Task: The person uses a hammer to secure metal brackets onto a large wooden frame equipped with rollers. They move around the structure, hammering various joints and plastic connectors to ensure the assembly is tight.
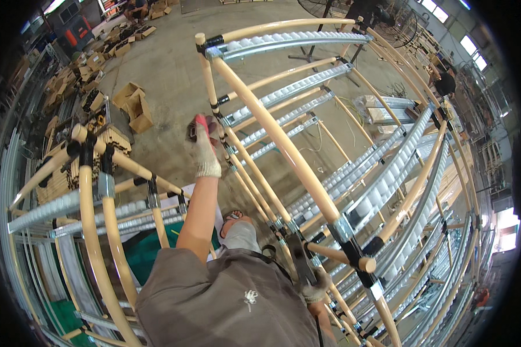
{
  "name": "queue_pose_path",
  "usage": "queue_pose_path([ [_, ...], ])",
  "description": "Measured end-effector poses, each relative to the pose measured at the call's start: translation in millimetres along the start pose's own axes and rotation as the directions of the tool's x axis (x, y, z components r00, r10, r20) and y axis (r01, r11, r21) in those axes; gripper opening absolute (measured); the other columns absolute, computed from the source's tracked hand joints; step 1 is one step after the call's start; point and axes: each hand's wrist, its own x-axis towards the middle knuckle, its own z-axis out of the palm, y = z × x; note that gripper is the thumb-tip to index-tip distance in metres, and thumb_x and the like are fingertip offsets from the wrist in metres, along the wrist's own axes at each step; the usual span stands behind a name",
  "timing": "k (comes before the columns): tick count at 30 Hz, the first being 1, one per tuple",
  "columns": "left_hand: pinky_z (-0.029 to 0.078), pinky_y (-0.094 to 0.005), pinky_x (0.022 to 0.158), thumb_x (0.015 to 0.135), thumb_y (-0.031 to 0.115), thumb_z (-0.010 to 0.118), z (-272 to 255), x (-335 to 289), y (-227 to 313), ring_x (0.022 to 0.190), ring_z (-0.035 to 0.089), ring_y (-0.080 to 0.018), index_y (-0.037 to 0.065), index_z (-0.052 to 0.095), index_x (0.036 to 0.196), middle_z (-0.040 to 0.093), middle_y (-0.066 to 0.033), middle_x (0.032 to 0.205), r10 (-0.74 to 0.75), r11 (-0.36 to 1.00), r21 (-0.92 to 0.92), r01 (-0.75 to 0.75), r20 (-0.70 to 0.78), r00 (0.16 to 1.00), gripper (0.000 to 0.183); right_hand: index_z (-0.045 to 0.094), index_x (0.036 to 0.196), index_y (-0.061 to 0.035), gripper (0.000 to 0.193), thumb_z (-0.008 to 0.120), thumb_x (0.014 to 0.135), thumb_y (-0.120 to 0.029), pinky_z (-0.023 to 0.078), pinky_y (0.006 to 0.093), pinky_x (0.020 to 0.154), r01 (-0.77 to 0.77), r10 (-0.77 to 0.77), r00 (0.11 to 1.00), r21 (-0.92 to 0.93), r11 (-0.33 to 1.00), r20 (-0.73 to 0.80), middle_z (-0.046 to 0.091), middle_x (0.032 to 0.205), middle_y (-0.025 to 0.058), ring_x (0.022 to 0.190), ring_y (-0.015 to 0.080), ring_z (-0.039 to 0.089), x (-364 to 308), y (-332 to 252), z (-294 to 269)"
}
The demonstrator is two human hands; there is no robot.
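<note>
Between two pipe racks on a concrete floor (171, 55), we find a person in a grey shirt (214, 295), both hands gloved. To the right stands the larger rack (272, 118), built of cream pipes with sloping roller tracks (295, 78); to the left stands the smaller rack (87, 202).

We judge one relation to govern: the larger rack's corner post (208, 78) lies just right of the left hand (201, 128), near a black joint (215, 108). The post's long axis is the upright one, drawn aslant by the lens. The left hand is the nearer to it; the right hand (315, 287) is well apart, close to the person's body.

We cannot tell whether the left hand is spread or gripping; a dark patch at its fingers is unclear. The right hand appears curled about the lower end of a dark tool (303, 263), which lies lengthwise before the larger rack's side pipes.

As to containers, we note an open cardboard box (139, 113) on the floor beyond the smaller rack; its contents cannot be made out. Farther left, more boxes (95, 60) sit in a cluster, some holding dark pieces (92, 102).
</note>
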Motion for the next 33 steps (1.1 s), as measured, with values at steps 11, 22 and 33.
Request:
queue_pose_path([
  [11, 0.045, -0.0361, 0.068, 0.101, 0.042, 0.051, 55, 280, -63, 0.071, 0.055, -0.0194, 0.0, 0.065, 0.099, 0.064, -0.0065, 0.083, 0.451, 0.784, 0.439, -0.439, 0.083, 0.889, 0.044, 0.058, 0.118, 0.0072, 0.066, 0.042, 0.095, -0.053, 0.051, 0.0323, 0.06, 0.15, 0.193, 0.942, 0.859, 0.491, -0.275, 0.063, 0.076, 0.0176, 0.061, 0.0247, 0.058, 37, -55, 38],
  [22, 0.047, -0.0348, 0.065, 0.103, 0.043, 0.044, -11, 288, -220, 0.069, 0.055, -0.0178, 0.005, 0.062, 0.102, 0.06, -0.0029, 0.079, -0.228, 0.772, 0.6, 0.211, -0.048, 0.972, 0.042, 0.049, 0.125, 0.0015, 0.065, 0.05, 0.096, -0.057, 0.053, 0.0356, 0.075, -0.051, 0.174, -0.053, 0.177, 0.983, -0.983, 0.063, 0.087, 0.0109, 0.065, 0.0168, 0.058, 117, -126, 88],
  [33, 0.049, -0.0338, 0.066, 0.102, 0.039, 0.047, 90, 329, -119, 0.071, 0.057, -0.0169, 0.007, 0.061, 0.102, 0.059, -0.0011, 0.08, 0.219, 0.904, 0.326, -0.276, 0.202, 0.955, 0.035, 0.054, 0.107, -0.0073, 0.053, 0.049, 0.096, -0.059, 0.051, 0.0255, 0.047, 0.153, 0.384, -0.049, 0.373, 0.915, -0.922, 0.059, 0.086, 0.0066, 0.056, 0.0143, 0.057, 139, -146, 106],
])
